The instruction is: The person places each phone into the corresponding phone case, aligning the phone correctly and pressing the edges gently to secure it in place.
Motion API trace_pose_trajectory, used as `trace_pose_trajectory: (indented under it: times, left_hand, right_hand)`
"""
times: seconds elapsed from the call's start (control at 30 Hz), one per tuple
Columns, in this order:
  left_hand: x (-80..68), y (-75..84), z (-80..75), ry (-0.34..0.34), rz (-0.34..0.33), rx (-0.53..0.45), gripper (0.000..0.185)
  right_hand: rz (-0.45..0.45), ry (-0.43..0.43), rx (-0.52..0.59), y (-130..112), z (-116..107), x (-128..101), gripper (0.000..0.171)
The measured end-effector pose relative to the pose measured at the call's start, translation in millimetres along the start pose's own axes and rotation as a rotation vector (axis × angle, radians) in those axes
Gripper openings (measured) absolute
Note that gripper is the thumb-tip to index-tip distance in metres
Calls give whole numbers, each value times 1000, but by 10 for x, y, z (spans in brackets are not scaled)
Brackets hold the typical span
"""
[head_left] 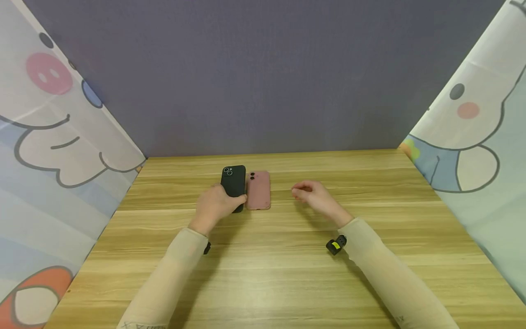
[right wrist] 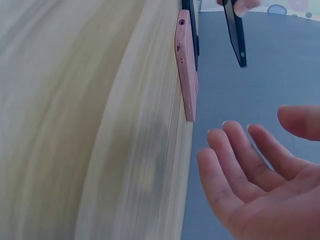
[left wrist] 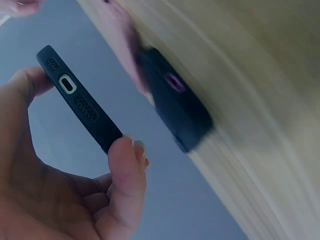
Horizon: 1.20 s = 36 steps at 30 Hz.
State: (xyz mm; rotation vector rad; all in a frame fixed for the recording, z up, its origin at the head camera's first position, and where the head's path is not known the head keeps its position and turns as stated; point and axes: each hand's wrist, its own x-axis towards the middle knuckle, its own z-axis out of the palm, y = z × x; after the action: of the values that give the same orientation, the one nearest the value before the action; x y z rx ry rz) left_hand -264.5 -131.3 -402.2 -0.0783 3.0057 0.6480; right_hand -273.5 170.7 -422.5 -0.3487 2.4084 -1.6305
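Two phones are on the wooden table [head_left: 287,274]. The left hand [head_left: 215,205] has its fingers and thumb curled around the black phone [head_left: 233,183], lifting its near end just beside the pink phone [head_left: 258,189]. The pink phone lies flat. On its other side, near it, the right hand [head_left: 314,194] hangs above the table, fingers loose, holding nothing.
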Motion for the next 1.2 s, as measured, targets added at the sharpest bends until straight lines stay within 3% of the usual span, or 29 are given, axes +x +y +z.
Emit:
trace_pose_trajectory:
  times: [0.23,0.43,0.63,0.83,1.03,1.2]
  left_hand:
    - [94,-285,-55,-8,-48,46,59]
    - [172,-497,-109,-24,-103,110,68]
    - [247,-666,-160,-85,-141,120,71]
    - [309,-762,-169,-119,-157,160,77]
    - [371,-810,-146,-117,-159,196,64]
    - [385,-823,-113,-108,-146,247,69]
  right_hand:
    - [-4,31,-171,-4,-62,-6,44]
    - [-9,28,-232,25,-87,-9,46]
    - [-16,34,-292,18,-93,-13,48]
    - [-5,33,-335,1,-96,-21,49]
    - [3,23,-335,4,-101,-22,48]
    - [3,11,-324,-3,-106,-37,46]
